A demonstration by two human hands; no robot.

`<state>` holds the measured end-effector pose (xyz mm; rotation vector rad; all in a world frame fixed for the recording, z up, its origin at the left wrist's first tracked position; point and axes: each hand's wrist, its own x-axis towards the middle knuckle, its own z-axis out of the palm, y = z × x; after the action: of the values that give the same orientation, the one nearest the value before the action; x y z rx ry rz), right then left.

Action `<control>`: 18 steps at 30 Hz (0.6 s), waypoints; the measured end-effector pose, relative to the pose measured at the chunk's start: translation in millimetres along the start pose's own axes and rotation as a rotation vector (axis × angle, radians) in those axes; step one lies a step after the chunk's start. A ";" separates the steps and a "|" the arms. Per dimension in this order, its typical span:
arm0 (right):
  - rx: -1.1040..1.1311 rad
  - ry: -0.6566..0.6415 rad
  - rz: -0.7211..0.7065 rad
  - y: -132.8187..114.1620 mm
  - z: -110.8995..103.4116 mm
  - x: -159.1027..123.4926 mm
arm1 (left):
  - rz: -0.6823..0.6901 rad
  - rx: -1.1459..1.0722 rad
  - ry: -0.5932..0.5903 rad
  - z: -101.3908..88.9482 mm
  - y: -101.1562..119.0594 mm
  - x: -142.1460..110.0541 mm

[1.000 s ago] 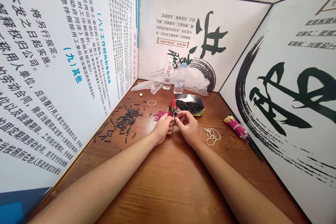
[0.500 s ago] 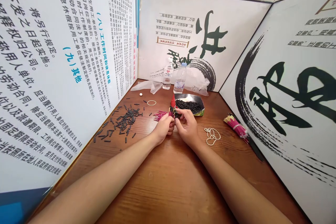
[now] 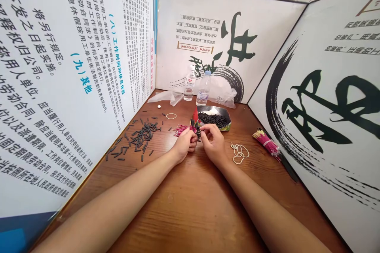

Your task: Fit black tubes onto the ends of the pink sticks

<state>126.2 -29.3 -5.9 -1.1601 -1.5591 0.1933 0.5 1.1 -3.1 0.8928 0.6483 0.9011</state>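
My left hand is closed around a bundle of thin magenta wires, whose black-capped ends stick up past the fingers. Just beside it, my right hand pinches at the bundle's right side with thumb and forefinger. Between those fingertips is a small black piece, probably a sleeve like those in the box; its details are too small to make out. Right behind the hands sits an open box holding a heap of black sleeves.
Loose black sleeves lie scattered at left, near one rubber band. More rubber bands and a tied wire bundle lie at right. Two water bottles and plastic bags stand before the upright panels.
My right hand has shifted slightly right, a little away from the bundle. The left hand's bundle has tipped slightly, and its black ends show more clearly.
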 end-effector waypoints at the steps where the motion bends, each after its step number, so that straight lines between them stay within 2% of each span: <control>1: 0.020 -0.002 0.011 0.4 0.2 -0.3 | -0.003 0.001 0.003 0.3 0.2 -0.2; 8: 0.168 0.016 0.164 4.1 2.7 -1.5 | 0.003 0.037 -0.010 2.6 2.5 -2.8; 18: 0.252 0.038 0.263 5.0 3.9 -0.7 | 0.032 0.102 -0.054 1.5 1.2 -3.0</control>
<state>125.7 -25.6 -11.0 -1.1565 -1.3023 0.5247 -0.2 -1.7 -1.0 1.0178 0.6396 0.8757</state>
